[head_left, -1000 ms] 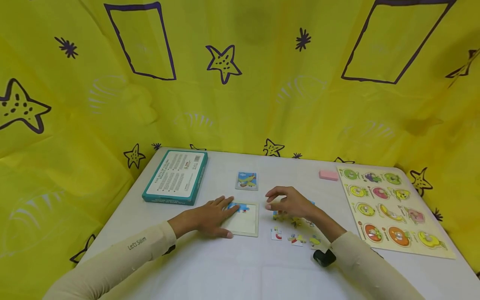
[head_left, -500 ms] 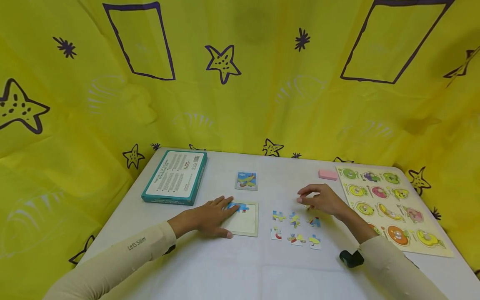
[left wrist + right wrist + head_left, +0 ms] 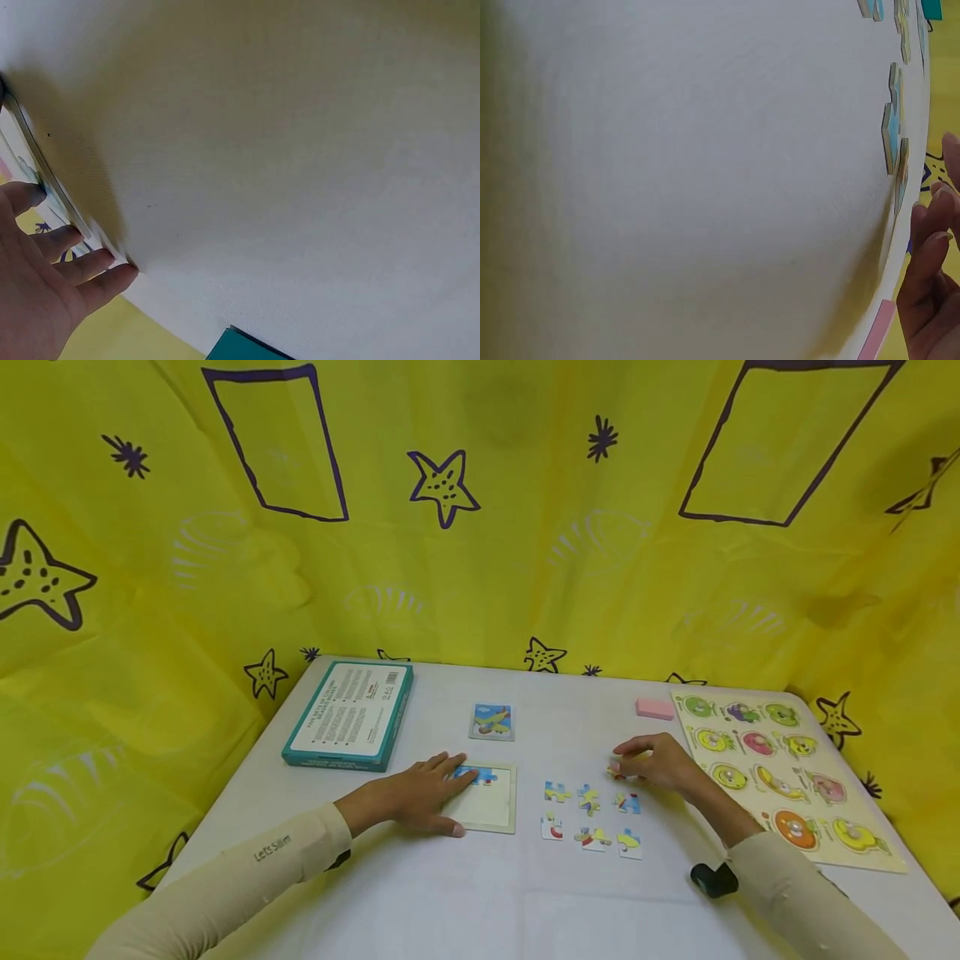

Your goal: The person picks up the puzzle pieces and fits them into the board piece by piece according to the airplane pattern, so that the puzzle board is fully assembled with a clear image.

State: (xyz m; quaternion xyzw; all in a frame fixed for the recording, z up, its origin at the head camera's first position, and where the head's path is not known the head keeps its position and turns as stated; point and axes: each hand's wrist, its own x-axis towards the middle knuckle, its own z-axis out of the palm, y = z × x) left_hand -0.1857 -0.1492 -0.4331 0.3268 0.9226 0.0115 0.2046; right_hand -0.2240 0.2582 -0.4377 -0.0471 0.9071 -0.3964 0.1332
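Note:
My left hand (image 3: 422, 793) lies spread over the left side of a small puzzle tray (image 3: 513, 806), its fingertips on the blue puzzle pieces (image 3: 487, 774) along the top. In the left wrist view, fingers (image 3: 105, 283) reach along the tray's edge. To the right, my right hand (image 3: 654, 762) pinches a small puzzle piece (image 3: 614, 771) between thumb and fingers, low over the table. Several loose puzzle pieces (image 3: 588, 797) lie in two rows between the hands. In the right wrist view, fingertips (image 3: 930, 247) show beside a row of pieces (image 3: 890, 139).
A finished-looking airplane picture card (image 3: 492, 722) lies beyond the tray. A teal box (image 3: 348, 714) stands at back left. A pink block (image 3: 655, 708) and a fruit puzzle board (image 3: 787, 777) sit at the right. A yellow curtain (image 3: 480, 568) hangs behind the white table (image 3: 450, 902).
My right hand has moved right, from above the left end of the loose pieces to the piece at their upper right, and now pinches it. The left hand has stayed on the tray.

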